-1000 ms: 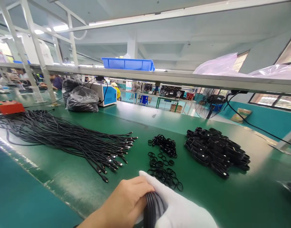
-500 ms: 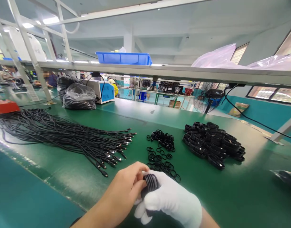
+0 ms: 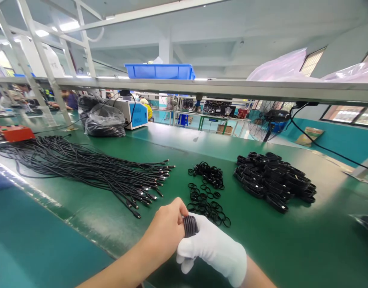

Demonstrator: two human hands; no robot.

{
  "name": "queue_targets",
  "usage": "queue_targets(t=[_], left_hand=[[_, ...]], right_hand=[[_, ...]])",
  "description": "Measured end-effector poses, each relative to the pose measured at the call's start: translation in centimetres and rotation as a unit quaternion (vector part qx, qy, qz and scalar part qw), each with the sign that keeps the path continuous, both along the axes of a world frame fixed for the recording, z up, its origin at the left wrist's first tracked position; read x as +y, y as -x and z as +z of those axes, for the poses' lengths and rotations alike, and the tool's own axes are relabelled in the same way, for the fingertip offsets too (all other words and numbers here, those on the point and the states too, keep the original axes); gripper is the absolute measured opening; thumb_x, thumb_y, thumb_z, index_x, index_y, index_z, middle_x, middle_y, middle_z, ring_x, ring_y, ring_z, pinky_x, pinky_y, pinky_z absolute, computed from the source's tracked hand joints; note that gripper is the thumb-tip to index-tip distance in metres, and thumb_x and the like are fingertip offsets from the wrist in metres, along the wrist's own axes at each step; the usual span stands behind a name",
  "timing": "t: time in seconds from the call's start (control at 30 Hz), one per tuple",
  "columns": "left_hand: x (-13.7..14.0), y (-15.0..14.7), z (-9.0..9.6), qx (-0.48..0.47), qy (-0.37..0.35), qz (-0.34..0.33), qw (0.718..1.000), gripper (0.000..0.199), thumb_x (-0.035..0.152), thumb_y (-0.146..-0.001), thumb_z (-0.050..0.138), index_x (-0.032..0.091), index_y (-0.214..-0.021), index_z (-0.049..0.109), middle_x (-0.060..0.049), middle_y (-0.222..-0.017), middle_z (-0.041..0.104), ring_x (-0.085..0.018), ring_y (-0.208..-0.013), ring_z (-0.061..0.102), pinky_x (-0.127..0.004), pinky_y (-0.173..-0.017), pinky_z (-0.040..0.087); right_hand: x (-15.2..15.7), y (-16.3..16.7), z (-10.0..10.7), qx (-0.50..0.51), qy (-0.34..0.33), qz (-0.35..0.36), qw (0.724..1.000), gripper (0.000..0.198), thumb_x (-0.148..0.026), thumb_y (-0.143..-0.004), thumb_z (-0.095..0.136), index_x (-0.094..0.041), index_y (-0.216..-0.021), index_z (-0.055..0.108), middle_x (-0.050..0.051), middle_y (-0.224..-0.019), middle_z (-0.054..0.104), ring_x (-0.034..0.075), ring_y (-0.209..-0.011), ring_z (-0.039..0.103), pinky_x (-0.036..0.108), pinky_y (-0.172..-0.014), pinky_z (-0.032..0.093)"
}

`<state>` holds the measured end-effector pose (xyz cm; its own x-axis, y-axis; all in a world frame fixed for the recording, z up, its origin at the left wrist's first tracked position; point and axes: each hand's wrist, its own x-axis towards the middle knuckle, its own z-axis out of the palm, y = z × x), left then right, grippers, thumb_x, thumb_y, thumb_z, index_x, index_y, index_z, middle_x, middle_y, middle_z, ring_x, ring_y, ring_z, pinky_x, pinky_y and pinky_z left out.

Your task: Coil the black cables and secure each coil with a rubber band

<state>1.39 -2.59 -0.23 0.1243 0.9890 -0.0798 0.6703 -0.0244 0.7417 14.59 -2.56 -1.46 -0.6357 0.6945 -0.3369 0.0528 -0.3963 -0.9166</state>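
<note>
A black cable, wound into a tight coil, is between my two hands above the front of the green table. My right hand, in a white glove, is closed around the coil. My bare left hand presses against the coil's left side, its fingertips mostly hidden behind it. Just beyond the hands lie small black rings, loose and in a heap. Left of them spreads a bundle of straight black cables, connector ends toward the middle. Coiled black cables are piled on the right.
A red box with buttons sits at the far left. Behind are a bagged black bundle and a blue-and-white machine. A shelf crosses above, carrying a blue bin. A clear bag lies at the right edge.
My left hand has turned, and its fingers have moved behind the coil. The right hand keeps its hold and has shifted slightly. The whole view has swung a little to the left.
</note>
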Motion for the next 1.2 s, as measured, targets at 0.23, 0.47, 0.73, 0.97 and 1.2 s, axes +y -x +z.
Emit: queue_targets(t=[0.23,0.47,0.73,0.97,1.2], left_hand=[[-0.9,0.7,0.7,0.02,-0.139,-0.064,0.988,0.021,0.007,-0.07,0.047,0.023,-0.079,0.058,0.002,-0.08,0.058,-0.012,-0.064,0.051,-0.022,-0.059,0.038],[-1.6,1.5,-1.7,-0.015,-0.238,-0.034,0.971,0.03,0.0,-0.071,0.043,0.022,-0.076,0.064,0.002,-0.068,0.057,-0.011,-0.061,0.055,-0.02,-0.058,0.042],[-1.5,1.3,-3.3,-0.011,-0.277,-0.024,0.961,0.026,0.005,-0.076,0.044,0.02,-0.073,0.064,0.001,-0.064,0.054,-0.013,-0.06,0.054,-0.022,-0.056,0.041],[-0.7,1.4,-3.4,-0.008,-0.26,-0.037,0.965,0.027,0.005,-0.077,0.044,0.02,-0.074,0.066,0.0,-0.065,0.056,-0.015,-0.064,0.054,-0.025,-0.06,0.041],[-0.5,2.4,-2.8,-0.066,-0.183,-0.101,0.976,0.032,0.016,-0.084,0.052,0.024,-0.113,0.062,-0.004,-0.106,0.065,-0.018,-0.094,0.058,-0.028,-0.086,0.047]], right_hand=[[0.4,0.1,-1.2,0.113,0.054,0.026,0.992,0.032,-0.025,-0.05,0.072,-0.007,-0.074,0.061,0.005,-0.056,0.06,0.016,-0.049,0.06,0.026,-0.048,0.051],[-0.2,0.3,-0.6,0.045,0.014,0.02,0.999,0.023,-0.014,-0.053,0.072,-0.01,-0.073,0.062,-0.002,-0.054,0.058,0.012,-0.049,0.06,0.02,-0.048,0.049],[0.2,0.9,-1.6,0.079,-0.017,0.013,0.997,0.029,-0.014,-0.047,0.076,-0.013,-0.067,0.055,-0.005,-0.054,0.054,0.01,-0.048,0.055,0.017,-0.043,0.043],[0.2,0.4,-1.5,0.042,-0.007,0.009,0.999,0.008,-0.014,-0.057,0.062,-0.01,-0.061,0.057,-0.001,-0.051,0.055,0.008,-0.038,0.05,0.018,-0.038,0.042],[0.6,0.6,-1.4,0.084,0.029,-0.013,0.996,0.017,-0.017,-0.055,0.061,-0.011,-0.071,0.059,-0.003,-0.048,0.052,0.01,-0.04,0.05,0.02,-0.038,0.044]])
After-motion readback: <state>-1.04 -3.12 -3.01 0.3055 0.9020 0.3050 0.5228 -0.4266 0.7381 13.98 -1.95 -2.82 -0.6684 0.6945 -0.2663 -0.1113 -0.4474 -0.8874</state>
